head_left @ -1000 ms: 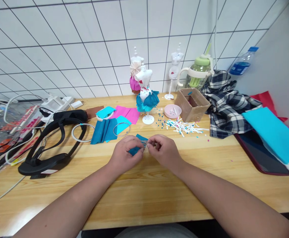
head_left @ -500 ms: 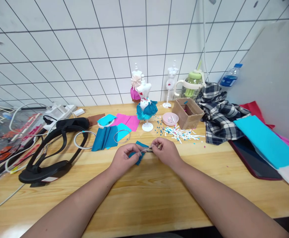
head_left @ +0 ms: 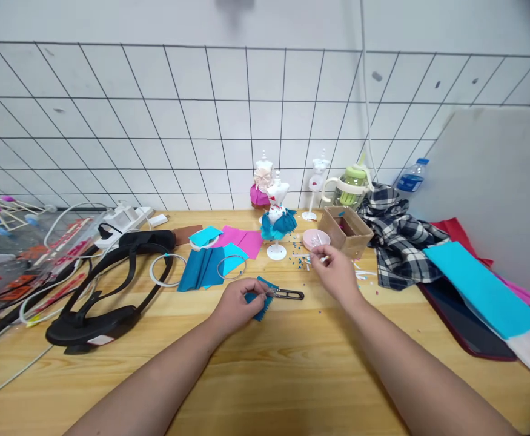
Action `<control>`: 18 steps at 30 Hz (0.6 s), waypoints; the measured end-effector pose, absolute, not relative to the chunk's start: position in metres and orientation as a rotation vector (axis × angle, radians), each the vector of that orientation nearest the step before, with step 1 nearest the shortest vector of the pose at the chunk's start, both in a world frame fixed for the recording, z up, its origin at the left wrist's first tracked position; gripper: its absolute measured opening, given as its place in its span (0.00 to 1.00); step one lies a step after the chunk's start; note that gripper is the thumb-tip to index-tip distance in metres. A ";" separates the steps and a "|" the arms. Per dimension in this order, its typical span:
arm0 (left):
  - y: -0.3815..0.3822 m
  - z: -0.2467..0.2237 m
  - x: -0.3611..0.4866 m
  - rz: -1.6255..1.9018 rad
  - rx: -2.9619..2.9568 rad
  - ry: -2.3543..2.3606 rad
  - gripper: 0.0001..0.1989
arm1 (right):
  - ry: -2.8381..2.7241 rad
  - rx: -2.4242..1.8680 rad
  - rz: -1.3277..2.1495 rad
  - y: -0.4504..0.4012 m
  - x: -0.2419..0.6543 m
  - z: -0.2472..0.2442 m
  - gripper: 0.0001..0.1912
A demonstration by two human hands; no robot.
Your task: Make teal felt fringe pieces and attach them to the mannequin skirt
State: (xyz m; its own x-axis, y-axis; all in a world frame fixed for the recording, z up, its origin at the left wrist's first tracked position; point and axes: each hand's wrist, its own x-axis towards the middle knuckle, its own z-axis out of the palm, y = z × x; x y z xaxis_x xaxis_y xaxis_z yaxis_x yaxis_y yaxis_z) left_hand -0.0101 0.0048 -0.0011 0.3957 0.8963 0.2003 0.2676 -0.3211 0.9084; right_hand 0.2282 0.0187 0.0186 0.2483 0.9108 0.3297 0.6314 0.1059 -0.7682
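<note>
My left hand (head_left: 245,301) is closed in a pinch over a dark teal piece with jagged edges (head_left: 261,309); what its fingertips hold is too small to make out. Black thread snips (head_left: 289,294) lie just right of those fingertips, on the table. My right hand (head_left: 335,271) is closed at the fingertips around a thin white strip, above the scattered white strips (head_left: 362,274) and in front of the pink dish (head_left: 315,240). A small white mannequin (head_left: 277,197) in a teal skirt (head_left: 279,224) stands behind my hands.
Behind are two more mannequins (head_left: 318,175), a cardboard box (head_left: 346,233) and a green-lidded jug (head_left: 353,184). Coloured sheets (head_left: 201,266), rings and a black headset (head_left: 96,324) lie left. At right are a plaid cloth (head_left: 392,242), a bottle (head_left: 412,175) and a blue sheet (head_left: 487,290).
My right hand has left the thread snips and moved right and back to the white strips. The snips now lie uncovered beside my left hand. The view has tilted up.
</note>
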 end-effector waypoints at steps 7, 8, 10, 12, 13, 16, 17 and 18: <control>0.005 -0.006 -0.009 0.999 1.907 0.995 0.05 | -1.347 -1.777 -0.113 0.070 0.280 0.074 0.12; 0.004 -0.007 -0.009 1.006 1.927 0.983 0.05 | -1.325 -1.831 -0.190 0.076 0.288 0.076 0.12; 0.003 -0.007 -0.010 1.026 1.964 0.957 0.05 | -1.309 -1.946 -0.281 0.086 0.303 0.075 0.12; 0.003 -0.007 -0.010 1.046 1.988 0.942 0.06 | -1.332 -2.051 -0.287 0.093 0.314 0.071 0.12; 0.002 -0.007 -0.010 1.048 1.997 0.939 0.06 | -1.339 -2.085 -0.280 0.095 0.318 0.068 0.13; 0.002 -0.007 -0.010 1.038 2.013 0.940 0.06 | -1.334 -2.106 -0.275 0.095 0.320 0.060 0.13; 0.002 -0.007 -0.009 1.039 2.017 0.937 0.06 | -1.338 -2.086 -0.279 0.093 0.318 0.058 0.13; 0.002 -0.007 -0.009 1.046 2.023 0.933 0.06 | -1.358 -2.051 -0.282 0.090 0.315 0.055 0.13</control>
